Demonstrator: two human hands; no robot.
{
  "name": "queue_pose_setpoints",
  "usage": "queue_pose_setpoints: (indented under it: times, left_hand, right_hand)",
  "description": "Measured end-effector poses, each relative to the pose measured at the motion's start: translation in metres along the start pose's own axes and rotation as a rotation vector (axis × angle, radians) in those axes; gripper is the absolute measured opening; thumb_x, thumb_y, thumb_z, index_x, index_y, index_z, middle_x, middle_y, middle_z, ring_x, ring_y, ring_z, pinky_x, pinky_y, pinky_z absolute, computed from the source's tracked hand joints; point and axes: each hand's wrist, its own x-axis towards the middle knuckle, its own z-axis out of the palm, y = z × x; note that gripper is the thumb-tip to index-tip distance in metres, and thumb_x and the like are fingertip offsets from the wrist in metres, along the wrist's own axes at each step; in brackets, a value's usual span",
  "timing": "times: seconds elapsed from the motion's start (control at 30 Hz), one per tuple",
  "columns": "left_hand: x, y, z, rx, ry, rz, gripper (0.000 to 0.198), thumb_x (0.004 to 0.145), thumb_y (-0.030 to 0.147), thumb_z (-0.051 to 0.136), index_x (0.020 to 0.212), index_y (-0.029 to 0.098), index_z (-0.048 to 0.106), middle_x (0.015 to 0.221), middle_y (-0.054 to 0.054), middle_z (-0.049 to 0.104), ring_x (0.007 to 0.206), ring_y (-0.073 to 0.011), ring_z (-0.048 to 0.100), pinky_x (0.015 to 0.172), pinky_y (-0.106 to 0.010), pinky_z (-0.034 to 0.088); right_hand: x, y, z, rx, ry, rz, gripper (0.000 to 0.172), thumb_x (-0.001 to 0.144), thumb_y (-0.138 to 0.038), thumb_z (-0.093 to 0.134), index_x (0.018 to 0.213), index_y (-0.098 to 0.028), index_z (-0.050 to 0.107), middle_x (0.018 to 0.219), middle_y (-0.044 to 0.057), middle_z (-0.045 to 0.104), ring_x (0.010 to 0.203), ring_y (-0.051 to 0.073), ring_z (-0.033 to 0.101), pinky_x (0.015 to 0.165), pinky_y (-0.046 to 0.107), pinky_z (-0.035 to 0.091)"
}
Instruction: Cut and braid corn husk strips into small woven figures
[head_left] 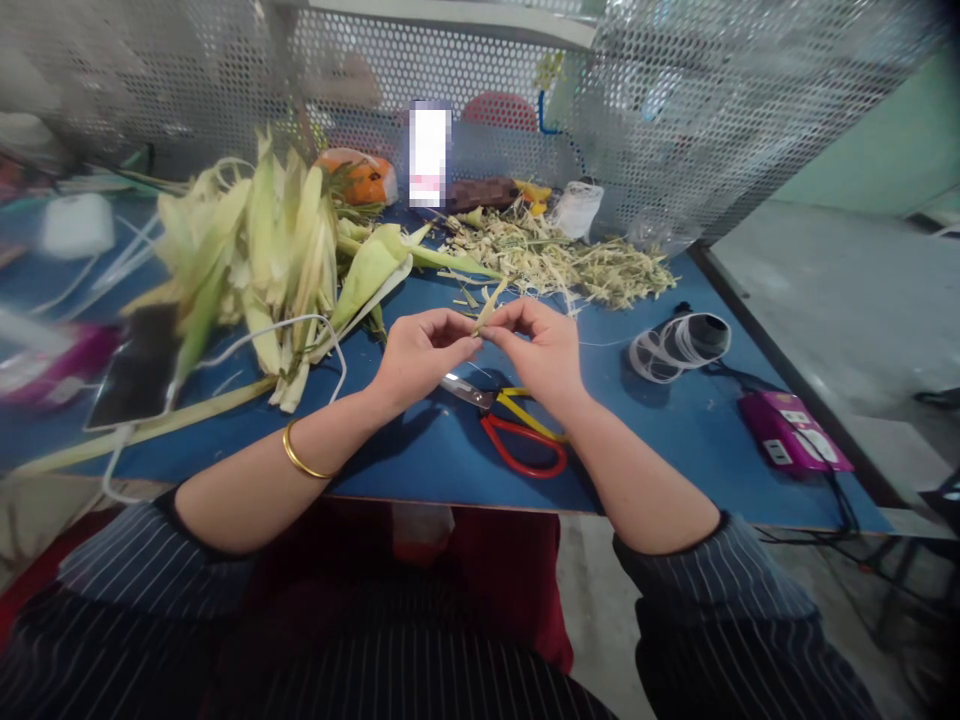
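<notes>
Between my two hands is a small pale green strip of corn husk (491,302), its tip pointing up. My left hand (427,352) pinches its lower end with thumb and forefinger. Fingertip to fingertip with it, my right hand (538,348) pinches the same strip. Under the hands lie scissors (517,425) with one red and one yellow handle loop, blades toward the left. A big bundle of corn husks (277,250) rests to the left, and a heap of husk scraps (547,255) is spread behind my hands.
A spool of white thread (675,350) stands right, near a purple power box (795,432) with black cables. A phone (139,365) with a white cable lies left. Behind are an orange packet (364,178), a lit screen (429,155) and a perforated metal panel (450,62).
</notes>
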Motion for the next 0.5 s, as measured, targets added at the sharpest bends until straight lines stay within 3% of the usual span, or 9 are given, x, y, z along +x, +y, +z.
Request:
queue_pose_setpoints:
  times: [0.23, 0.5]
  left_hand:
    - [0.0023, -0.0033, -0.0002, 0.082, 0.033, 0.014, 0.021, 0.082, 0.035, 0.069, 0.080, 0.014, 0.071, 0.069, -0.003, 0.071, 0.062, -0.0123, 0.067, 0.066, -0.025, 0.058]
    - [0.0018, -0.0005, 0.0026, 0.048, 0.092, -0.057, 0.022, 0.082, 0.036, 0.071, 0.076, 0.014, 0.069, 0.067, -0.003, 0.070, 0.061, -0.0106, 0.065, 0.064, -0.023, 0.056]
  right_hand:
    - [0.0002, 0.0038, 0.0012, 0.060, -0.033, 0.001, 0.011, 0.078, -0.017, 0.071, 0.072, -0.019, 0.062, 0.070, -0.003, 0.063, 0.065, 0.011, 0.052, 0.066, 0.029, 0.044]
    - [0.0007, 0.0063, 0.0061, 0.169, -0.012, 0.109, 0.019, 0.074, -0.017, 0.072, 0.083, -0.022, 0.056, 0.067, -0.006, 0.059, 0.061, 0.009, 0.051, 0.064, 0.029, 0.043]
